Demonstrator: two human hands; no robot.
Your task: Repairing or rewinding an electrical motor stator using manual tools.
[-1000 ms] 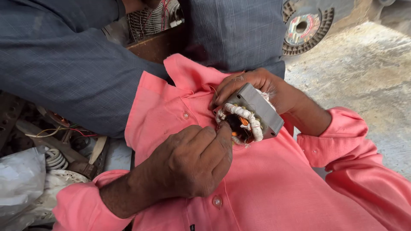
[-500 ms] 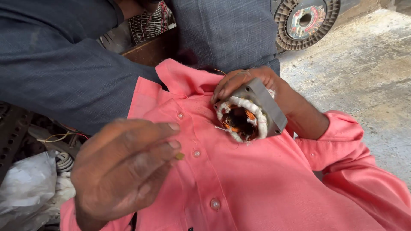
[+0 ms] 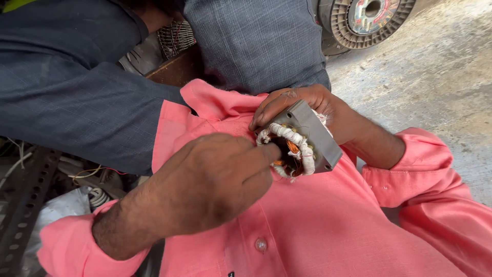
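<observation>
Head view looks down along a pink shirt (image 3: 318,225) at two bare hands working close to the chest. Right hand (image 3: 312,110) wraps around a small grey motor stator (image 3: 307,141), a square metal block, with its fingers curled over the top edge and far side, holding it tilted so the open face turns toward the left hand. White bound windings (image 3: 294,138) ring that open face, and copper wire shows in orange inside the bore. Left hand (image 3: 215,179) comes in from the lower left with its knuckles up and its fingers bunched together; its fingertips press against the windings at the mouth of the stator, though whether they pinch a strand or only push on it cannot be told, since the hand covers its own tips. The stator sits between both hands, just above the shirt front and not resting on any surface. Behind the hands, a person in dark blue-grey clothing (image 3: 77,97) leans across the upper left of the frame. A grey wire spool (image 3: 366,18) lies on the concrete floor (image 3: 435,77) at the upper right. Loose wires and a perforated metal bar (image 3: 25,200) lie at the far left.
</observation>
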